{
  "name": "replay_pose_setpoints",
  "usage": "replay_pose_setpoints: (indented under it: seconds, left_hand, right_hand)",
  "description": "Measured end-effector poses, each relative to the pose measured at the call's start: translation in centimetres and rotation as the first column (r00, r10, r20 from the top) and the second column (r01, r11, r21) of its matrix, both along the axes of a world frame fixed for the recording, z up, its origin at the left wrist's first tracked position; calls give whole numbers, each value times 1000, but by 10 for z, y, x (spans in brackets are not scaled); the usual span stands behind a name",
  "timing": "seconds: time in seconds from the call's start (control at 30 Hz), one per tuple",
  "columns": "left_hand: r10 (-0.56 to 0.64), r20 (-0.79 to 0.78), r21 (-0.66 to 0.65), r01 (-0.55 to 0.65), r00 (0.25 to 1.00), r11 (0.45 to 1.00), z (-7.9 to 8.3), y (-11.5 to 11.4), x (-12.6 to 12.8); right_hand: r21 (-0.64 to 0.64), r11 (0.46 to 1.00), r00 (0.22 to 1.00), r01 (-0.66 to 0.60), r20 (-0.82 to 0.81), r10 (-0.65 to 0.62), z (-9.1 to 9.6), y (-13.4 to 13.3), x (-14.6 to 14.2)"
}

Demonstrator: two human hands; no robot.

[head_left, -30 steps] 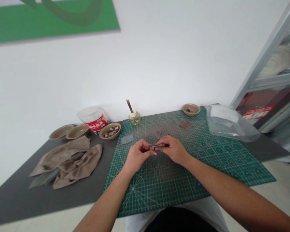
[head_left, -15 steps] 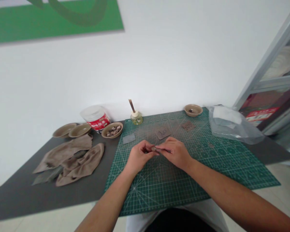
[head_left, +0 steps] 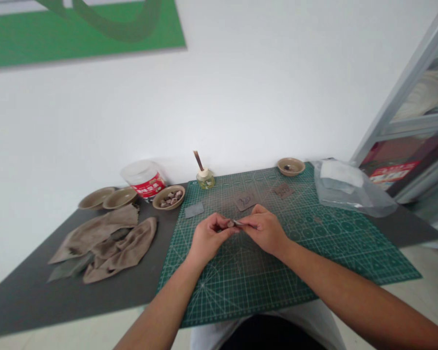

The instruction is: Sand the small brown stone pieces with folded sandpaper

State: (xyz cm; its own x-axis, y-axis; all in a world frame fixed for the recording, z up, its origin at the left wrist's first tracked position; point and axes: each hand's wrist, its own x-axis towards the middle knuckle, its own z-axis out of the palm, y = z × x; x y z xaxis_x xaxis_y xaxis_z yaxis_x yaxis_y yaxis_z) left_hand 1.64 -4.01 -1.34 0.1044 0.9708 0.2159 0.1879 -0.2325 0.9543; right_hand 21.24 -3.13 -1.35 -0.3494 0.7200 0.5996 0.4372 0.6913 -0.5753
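My left hand (head_left: 209,238) is closed in a pinch on a small round brownish piece (head_left: 230,224), like a bit of stone, mostly covered by the fingers. Opposite it, my right hand (head_left: 268,232) grips a small thin flat strip (head_left: 237,222) with a pale edge, which meets the brownish piece. Both hands are over the green cutting mat (head_left: 255,296). Just beyond the fingertips lies a brown sheet marked 320 (head_left: 245,200), with another marked brown sheet (head_left: 282,190) to its right. A grey rectangle (head_left: 194,210) lies left of them.
At the left are crumpled brown cloths (head_left: 120,255), two shallow bowls (head_left: 119,197) and a red-labelled tub (head_left: 146,182). A bowl of small stones (head_left: 169,198) and a small glass bottle (head_left: 206,181) stand nearby. Along the back right are another bowl (head_left: 291,166) and a clear plastic bag (head_left: 354,189).
Both hands stay in nearly the same place. The thin strip has shifted slightly against the brownish piece, whose round end now shows more. The whole view has moved a little.
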Motion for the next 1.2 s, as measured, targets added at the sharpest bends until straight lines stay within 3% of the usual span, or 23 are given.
replay_pose_setpoints:
  seconds: [0.2, 0.5, 0.83, 0.97, 1.2]
  left_hand:
    - [-34, -11, 10, 34, 999, 999, -1, 1, -3]
    - [-57, -164, -10, 56, 985, 998, -2, 2, -5]
    - [-68, -34, -70, 66, 997, 995, -2, 1, -2]
    - [-95, -71, -65, 90, 993, 994, -2, 1, -2]
    - [-31, -83, -58, 26, 996, 998, -1, 4, -3]
  right_hand:
    - [6, 1000, 996, -9, -91, 9, -1, 0, 0]
    - [-30, 997, 997, -75, -17, 74, 4, 1, -1]
    - [2, 996, 996, -84, 17, 84, 7, 0, 0]
    - [-27, 995, 995, -93, -49, 91, 3, 0, -2]
    - [-101, 992, 996, -76, -44, 72, -3, 1, -3]
